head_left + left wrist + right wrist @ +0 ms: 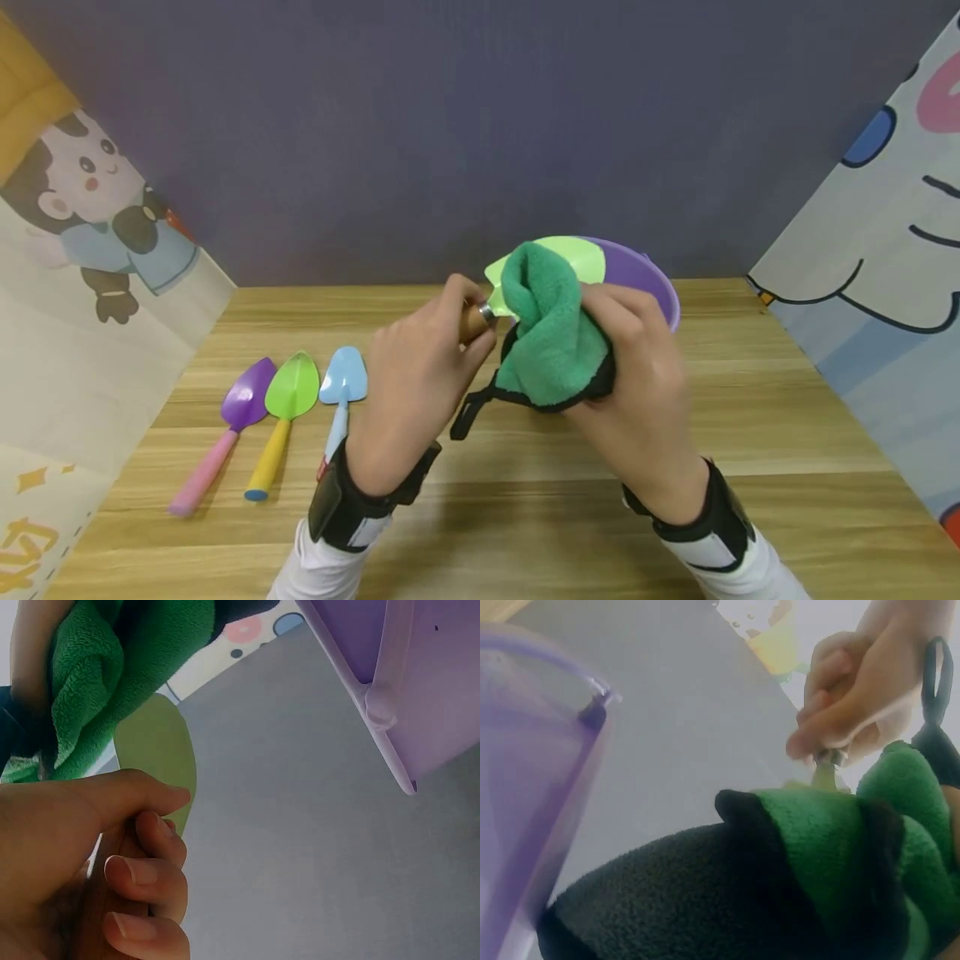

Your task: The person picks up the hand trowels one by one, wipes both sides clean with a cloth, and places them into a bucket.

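My left hand (420, 375) grips the wooden handle (472, 323) of a light green garden trowel (573, 254), fingers curled round it. In my right hand (641, 383) is a green towel (558, 362) with a black edge and a hanging loop, bunched against the trowel's blade. The towel hides part of the blade; in the left wrist view the rounded blade (161, 750) shows below the green cloth (90, 682). Dark grey fabric (667, 892) of the towel's other side fills the lower right wrist view. Behind my hands stands a purple bucket (641, 279), partly hidden.
On the wooden table (787, 417) to the left lie a purple trowel (250, 392) with a pink handle, a green trowel (294, 387) with a yellow handle and a light blue trowel (345, 377). A dark wall (480, 142) rises behind, with printed panels at both sides.
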Motion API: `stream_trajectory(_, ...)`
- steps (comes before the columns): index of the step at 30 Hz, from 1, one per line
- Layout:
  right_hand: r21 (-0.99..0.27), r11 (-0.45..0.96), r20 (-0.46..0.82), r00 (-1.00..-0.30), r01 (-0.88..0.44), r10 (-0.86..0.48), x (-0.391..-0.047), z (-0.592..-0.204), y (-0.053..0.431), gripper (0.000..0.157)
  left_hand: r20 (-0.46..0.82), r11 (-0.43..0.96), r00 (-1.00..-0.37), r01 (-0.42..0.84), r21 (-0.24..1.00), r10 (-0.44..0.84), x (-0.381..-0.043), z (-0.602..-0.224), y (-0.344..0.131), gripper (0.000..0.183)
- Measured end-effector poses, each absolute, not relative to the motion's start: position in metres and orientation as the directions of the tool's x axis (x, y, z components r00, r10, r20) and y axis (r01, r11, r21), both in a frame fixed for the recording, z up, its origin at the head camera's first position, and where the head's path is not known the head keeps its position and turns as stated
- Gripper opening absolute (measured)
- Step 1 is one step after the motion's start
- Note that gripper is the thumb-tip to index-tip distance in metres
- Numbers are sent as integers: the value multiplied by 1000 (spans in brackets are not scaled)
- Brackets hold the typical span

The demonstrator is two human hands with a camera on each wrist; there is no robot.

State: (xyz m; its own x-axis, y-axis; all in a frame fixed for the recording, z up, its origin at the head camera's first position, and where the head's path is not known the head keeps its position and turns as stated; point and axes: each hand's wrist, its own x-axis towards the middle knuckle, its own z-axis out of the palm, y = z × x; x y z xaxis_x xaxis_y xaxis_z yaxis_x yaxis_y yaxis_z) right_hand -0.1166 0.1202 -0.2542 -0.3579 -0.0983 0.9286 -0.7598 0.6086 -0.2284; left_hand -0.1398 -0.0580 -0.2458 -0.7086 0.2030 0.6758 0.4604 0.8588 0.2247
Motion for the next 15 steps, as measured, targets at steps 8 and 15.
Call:
stream_trajectory(8, -190, 643, 906, -385, -742, -177, -117, -258, 113, 60, 700, 838, -679, 499, 220, 220, -138, -246, -59, 15)
stream_trajectory(15, -172, 652, 899, -389, -738, -203, -120, -261, 109, 59, 703, 858, -677, 475, 192, 218, -136, -244, -60, 22)
